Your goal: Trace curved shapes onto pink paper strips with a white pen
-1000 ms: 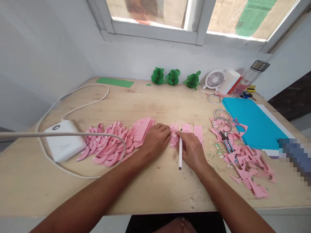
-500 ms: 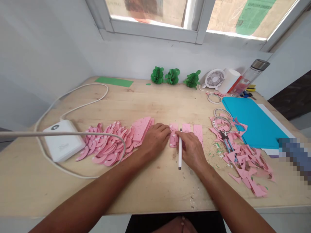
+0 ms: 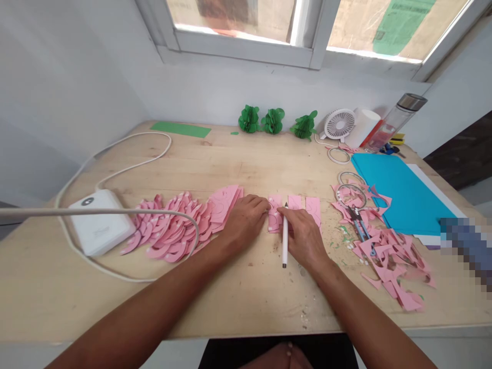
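A small rectangle of pink paper (image 3: 274, 221) with curved drawn lines lies between my hands. My left hand (image 3: 248, 218) is closed at its left edge, with the fingertips on the paper. My right hand (image 3: 306, 233) holds a white pen (image 3: 285, 243), its dark tip pointing away from me and its barrel lying against the hand. The thumb and fingertips of that hand touch the paper's right side. Two more pink rectangles, including the right one (image 3: 313, 207), lie just beyond the right hand, partly covered. Left of my left hand, a stack of marked pink sheets (image 3: 223, 205) fans out.
Cut pink curved pieces (image 3: 172, 228) lie beside a white power bank (image 3: 102, 223) and its cable (image 3: 115, 211). On the right are pink scraps (image 3: 395, 266), scissors (image 3: 359, 225), tape rings (image 3: 351, 196) and blue sheets (image 3: 403, 195). Green paper ornaments (image 3: 272, 121), a fan (image 3: 340, 125) and a bottle (image 3: 400, 120) stand behind.
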{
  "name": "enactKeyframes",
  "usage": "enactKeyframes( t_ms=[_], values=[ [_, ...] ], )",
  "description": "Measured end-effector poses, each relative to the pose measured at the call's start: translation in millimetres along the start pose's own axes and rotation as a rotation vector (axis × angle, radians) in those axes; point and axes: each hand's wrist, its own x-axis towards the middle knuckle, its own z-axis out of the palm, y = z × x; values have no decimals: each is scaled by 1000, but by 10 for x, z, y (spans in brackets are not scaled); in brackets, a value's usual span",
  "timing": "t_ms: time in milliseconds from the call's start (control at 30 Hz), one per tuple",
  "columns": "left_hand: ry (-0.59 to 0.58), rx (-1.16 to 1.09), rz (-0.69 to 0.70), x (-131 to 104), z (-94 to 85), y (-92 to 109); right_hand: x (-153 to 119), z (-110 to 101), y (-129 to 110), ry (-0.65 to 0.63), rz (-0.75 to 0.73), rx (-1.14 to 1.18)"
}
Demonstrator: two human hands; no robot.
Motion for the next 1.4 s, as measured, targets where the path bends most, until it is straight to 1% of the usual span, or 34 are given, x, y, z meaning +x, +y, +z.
enactKeyframes(
  t_ms=[333, 667, 1133, 1400],
  values=[
    [3, 18, -50, 10, 26, 11, 2, -2, -4, -6, 3, -6],
    [3, 18, 0, 16, 30, 8, 8, -16, -14, -11, 7, 6],
    [10, -2, -11, 10, 11, 11, 3, 0, 3, -5, -1, 3],
    [5, 2, 8, 12, 13, 11, 4, 0, -5, -5, -2, -3]
  ],
)
